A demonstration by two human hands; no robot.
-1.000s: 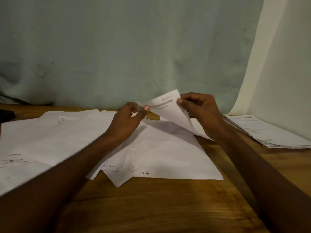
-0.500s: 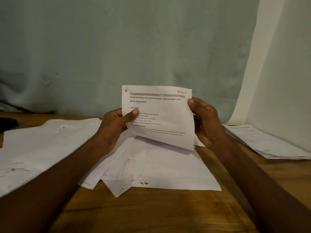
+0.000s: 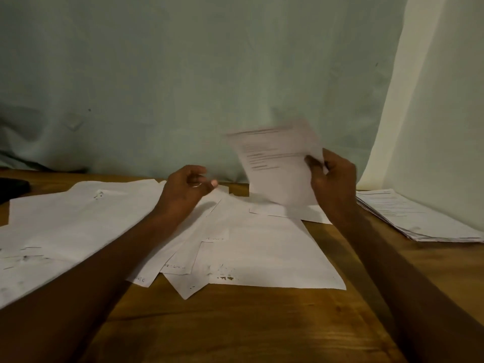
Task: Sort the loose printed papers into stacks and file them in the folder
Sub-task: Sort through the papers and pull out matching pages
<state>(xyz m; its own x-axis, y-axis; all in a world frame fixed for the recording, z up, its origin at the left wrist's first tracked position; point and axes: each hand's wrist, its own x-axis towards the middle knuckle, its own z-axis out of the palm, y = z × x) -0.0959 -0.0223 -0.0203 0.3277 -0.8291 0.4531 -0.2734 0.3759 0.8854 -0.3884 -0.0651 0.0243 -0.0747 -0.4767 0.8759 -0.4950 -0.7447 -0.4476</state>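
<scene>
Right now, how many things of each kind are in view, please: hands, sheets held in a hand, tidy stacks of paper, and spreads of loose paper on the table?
Hands: 2 (left hand, right hand)
Held sheet: 1
Tidy stack: 1
Loose spread: 1
Total: 5

Matt white paper sheets (image 3: 262,247); smooth, faintly glossy wooden table (image 3: 248,323); soft wrinkled cloth backdrop (image 3: 183,74).

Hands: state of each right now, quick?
Left hand: loosely curled, holding nothing.
Right hand: pinching a printed sheet, lifted off the table.
</scene>
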